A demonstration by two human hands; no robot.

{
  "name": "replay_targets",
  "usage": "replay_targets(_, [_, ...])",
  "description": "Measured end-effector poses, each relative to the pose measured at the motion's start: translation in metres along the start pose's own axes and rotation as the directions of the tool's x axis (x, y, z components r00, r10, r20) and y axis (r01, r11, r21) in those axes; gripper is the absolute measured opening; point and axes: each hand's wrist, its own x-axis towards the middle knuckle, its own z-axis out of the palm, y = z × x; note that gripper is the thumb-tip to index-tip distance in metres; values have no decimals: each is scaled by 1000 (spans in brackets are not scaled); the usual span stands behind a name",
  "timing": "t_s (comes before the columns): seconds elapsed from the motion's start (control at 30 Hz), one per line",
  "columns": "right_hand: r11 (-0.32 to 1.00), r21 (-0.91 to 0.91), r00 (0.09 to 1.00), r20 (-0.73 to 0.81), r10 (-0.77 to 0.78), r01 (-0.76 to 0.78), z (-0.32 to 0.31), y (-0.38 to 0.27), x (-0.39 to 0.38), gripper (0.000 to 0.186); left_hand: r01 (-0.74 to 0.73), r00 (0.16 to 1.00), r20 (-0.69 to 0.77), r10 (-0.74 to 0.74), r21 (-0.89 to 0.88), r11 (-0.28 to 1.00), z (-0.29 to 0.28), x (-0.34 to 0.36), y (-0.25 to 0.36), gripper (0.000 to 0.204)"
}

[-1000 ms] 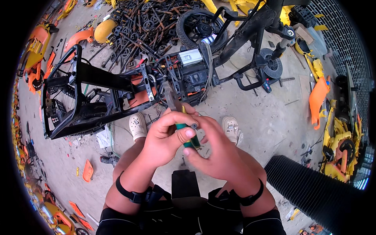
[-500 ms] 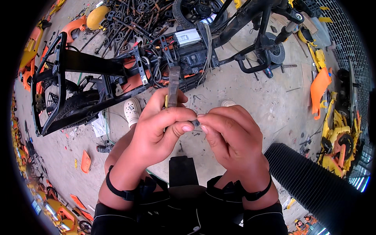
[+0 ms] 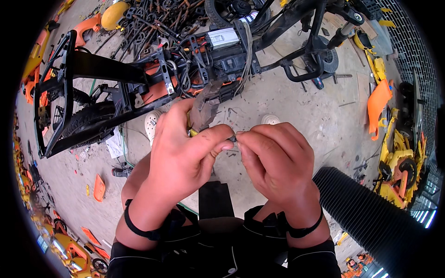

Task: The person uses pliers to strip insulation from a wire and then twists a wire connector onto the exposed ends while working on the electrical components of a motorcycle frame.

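Small dark piece [image 3: 233, 138] sits in front of the person, above the floor [image 3: 343, 139], between the fingertips of both hands: the left hand [image 3: 174, 148] pinches it with thumb and forefinger, its other fingers curled about a flat grey metal tool [image 3: 205, 111] with a bit of yellow near its base; the right hand [image 3: 280, 162] closes thumb and forefinger at the other end, the contact itself half hidden. It should be light and probably stiff, easier to lose through its smallness than its weight, so a fingertip pinch at opposite ends suits it; the tool looks rigid and heavier, better held away from its metal. Beyond the hands stretches a black vehicle frame [image 3: 111, 69], its open middle bay carrying a silver box [image 3: 223, 37] and grey cables [image 3: 247, 55]. Near the top right edge is a black crate-like thing [image 3: 369, 6]; its contents cannot be made out.
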Motion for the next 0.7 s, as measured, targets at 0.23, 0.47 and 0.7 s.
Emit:
replay_targets(0.23, [1000, -25, 1000, -10, 12, -13, 3, -3, -3, 23, -8, 1000, -10, 9, 37, 999, 0, -4, 0, 24])
replay_targets(0.47, [990, -138, 1000, -16, -18, 16, 14, -3, -5, 22, -12, 1000, -17, 13, 48, 999, 4, -7, -2, 22])
replay_targets(0.7, [982, -189, 999, -32, -35, 29, 22, -1, -3, 20, 41, 999, -12, -41, 27, 999, 4, -7, -3, 19])
